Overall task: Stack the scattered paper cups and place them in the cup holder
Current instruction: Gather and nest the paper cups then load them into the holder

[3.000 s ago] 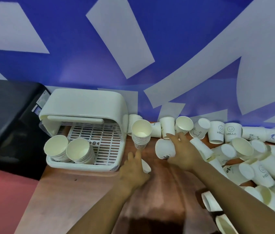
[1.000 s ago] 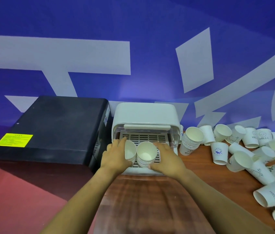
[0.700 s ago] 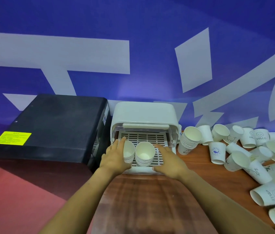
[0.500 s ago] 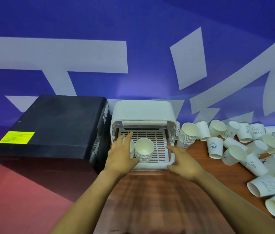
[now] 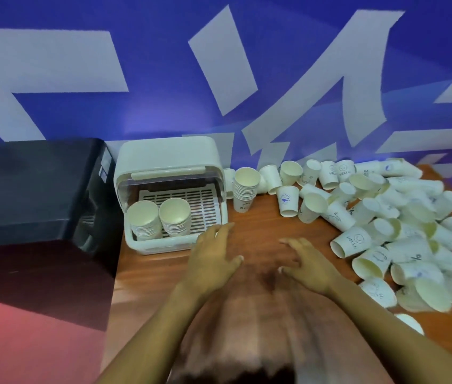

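Note:
The white cup holder point(image 5: 169, 151) stands at the back left of the table with its lid raised. Two stacks of paper cups sit side by side at its front: the left stack point(image 5: 143, 217) and the right stack point(image 5: 175, 216). A third stack point(image 5: 245, 187) stands upright on the table just right of the holder. Many loose cups point(image 5: 385, 217) lie scattered over the right side, several printed HELLO. My left hand point(image 5: 211, 259) and my right hand point(image 5: 306, 266) hover over the wood in front of the holder, fingers spread, holding nothing.
A black box-shaped machine point(image 5: 33, 187) stands directly left of the holder. The wooden table point(image 5: 258, 225) meets a blue wall with white shapes at the back. A red floor point(image 5: 25, 342) lies beyond the table's left edge.
Both hands have drawn back from the holder and the two stacks in it to the table in front. The camera has swung right, showing more scattered cups.

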The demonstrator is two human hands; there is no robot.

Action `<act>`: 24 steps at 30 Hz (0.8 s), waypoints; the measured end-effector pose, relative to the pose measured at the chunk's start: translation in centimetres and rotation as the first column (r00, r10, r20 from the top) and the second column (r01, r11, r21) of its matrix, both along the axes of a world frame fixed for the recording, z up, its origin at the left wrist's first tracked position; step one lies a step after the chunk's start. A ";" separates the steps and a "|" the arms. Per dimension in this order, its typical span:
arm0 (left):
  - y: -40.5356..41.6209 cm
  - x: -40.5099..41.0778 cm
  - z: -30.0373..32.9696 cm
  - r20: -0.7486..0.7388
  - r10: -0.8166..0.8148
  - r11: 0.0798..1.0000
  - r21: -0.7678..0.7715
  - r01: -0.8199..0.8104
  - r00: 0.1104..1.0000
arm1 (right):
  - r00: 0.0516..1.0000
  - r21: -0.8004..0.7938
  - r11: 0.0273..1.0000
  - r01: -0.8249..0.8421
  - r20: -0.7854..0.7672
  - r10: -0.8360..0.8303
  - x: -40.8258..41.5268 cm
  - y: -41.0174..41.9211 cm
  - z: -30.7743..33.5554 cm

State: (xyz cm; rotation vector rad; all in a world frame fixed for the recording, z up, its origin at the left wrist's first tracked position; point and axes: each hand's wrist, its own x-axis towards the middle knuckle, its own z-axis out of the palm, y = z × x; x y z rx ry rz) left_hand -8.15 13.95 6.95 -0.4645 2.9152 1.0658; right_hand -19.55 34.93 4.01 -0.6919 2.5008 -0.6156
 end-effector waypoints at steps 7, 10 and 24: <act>8.9 -1.7 -1.6 0.151 0.041 0.998 -0.056 -0.033 0.988 | 0.998 -0.033 0.997 -0.064 -0.012 0.064 -3.5 9.2 0.1; 15.0 -3.7 -2.3 0.192 -0.009 0.999 -0.034 0.016 0.981 | 0.998 -0.034 0.997 -0.066 -0.014 0.065 -5.0 14.4 0.2; 30.1 -10.8 -8.2 0.461 -0.112 0.984 -0.069 0.161 0.880 | 0.922 0.399 0.851 -0.342 -0.035 0.387 -3.5 25.6 -2.8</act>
